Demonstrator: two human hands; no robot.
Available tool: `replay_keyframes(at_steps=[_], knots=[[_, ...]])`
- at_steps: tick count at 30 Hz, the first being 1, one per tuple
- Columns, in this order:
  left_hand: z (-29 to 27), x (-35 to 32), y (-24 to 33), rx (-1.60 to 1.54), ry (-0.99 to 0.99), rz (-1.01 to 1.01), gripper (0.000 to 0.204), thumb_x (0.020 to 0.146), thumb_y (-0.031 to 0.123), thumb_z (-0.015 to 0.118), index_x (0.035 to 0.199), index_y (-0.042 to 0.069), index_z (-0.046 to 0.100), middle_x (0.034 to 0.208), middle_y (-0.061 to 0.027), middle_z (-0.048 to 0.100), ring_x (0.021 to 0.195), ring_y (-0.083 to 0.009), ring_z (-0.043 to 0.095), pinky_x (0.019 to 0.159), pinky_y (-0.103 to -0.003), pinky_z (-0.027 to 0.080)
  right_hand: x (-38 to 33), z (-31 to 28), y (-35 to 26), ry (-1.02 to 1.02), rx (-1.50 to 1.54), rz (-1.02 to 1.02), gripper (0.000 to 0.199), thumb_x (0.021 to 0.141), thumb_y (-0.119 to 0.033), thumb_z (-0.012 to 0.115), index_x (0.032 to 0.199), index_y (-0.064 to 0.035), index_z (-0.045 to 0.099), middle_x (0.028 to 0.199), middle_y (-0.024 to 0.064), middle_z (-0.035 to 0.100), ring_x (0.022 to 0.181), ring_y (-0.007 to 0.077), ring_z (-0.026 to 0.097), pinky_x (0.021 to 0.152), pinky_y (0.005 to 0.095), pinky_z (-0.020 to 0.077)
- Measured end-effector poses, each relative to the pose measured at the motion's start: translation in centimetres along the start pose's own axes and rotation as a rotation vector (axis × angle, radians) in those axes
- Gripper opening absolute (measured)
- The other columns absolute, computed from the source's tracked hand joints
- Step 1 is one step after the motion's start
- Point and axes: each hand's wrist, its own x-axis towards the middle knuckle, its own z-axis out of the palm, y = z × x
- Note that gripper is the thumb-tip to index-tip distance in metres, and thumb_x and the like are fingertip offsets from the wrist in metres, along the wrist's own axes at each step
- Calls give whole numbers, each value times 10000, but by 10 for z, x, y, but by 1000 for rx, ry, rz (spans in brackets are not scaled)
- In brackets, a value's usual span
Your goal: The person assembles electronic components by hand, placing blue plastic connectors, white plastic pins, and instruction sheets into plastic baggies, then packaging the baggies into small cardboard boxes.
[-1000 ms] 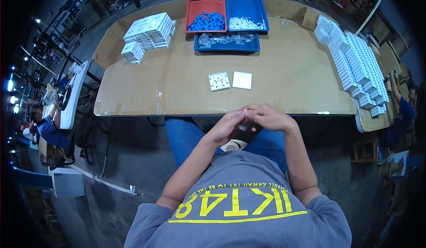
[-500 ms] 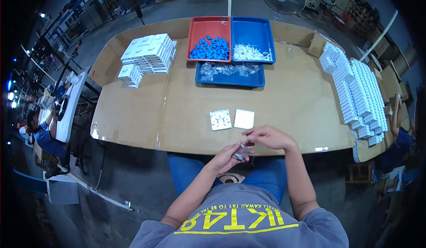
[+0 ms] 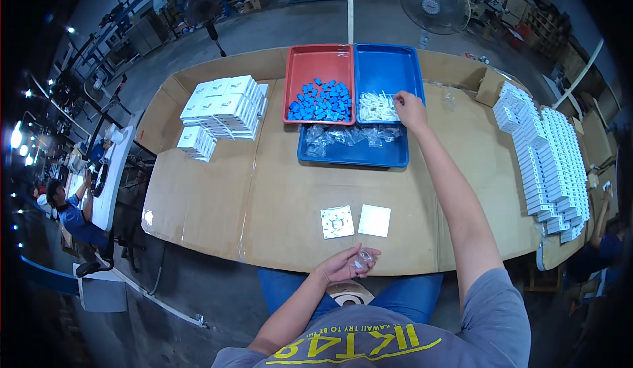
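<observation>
Clear plastic, a small bag [image 3: 362, 260], lies in the cupped, half-open left hand [image 3: 343, 264] just off the near edge of the cardboard-covered table [image 3: 264, 203]. Far across, the right hand [image 3: 410, 109] reaches into the blue tray [image 3: 389, 71], fingers pinching at the white parts [image 3: 376, 108]; whether it grips one cannot be told. Two white square plates [image 3: 356, 221] lie near the front edge, with bare cardboard between them and the trays.
</observation>
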Motion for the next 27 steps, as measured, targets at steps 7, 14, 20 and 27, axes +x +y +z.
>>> replay_keyframes(at_steps=[7,14,20,27], knots=[[9,13,10,-130,121,-11,588,1113,484,398,1470,28,499,1102,-87,637,770,-128,543,769,-313,498,49,49,9,7,-219,-67,240,898,-114,629,1120,-114,720,1048,141,752,995,352,711,852,482,568],[1,14,8,-109,148,-45,581,1114,484,397,1465,33,501,1108,-79,635,755,-122,537,789,-314,505,56,74,13,12,-253,-1,275,868,-80,615,1120,-108,723,1097,168,730,1034,379,698,872,503,563],[6,12,6,-129,150,-39,591,1118,477,385,1490,28,478,1128,-89,640,762,-131,544,799,-318,511,66,70,24,119,-38,-59,376,826,-170,682,1191,-111,752,1013,185,742,960,390,715,830,491,567],[-2,10,6,-171,102,-18,573,1117,414,422,1512,-1,443,1209,-113,644,882,-159,593,847,-338,521,74,-29,-31,60,1337,228,256,941,-116,732,1168,-1,712,978,73,733,720,101,608,603,259,466]])
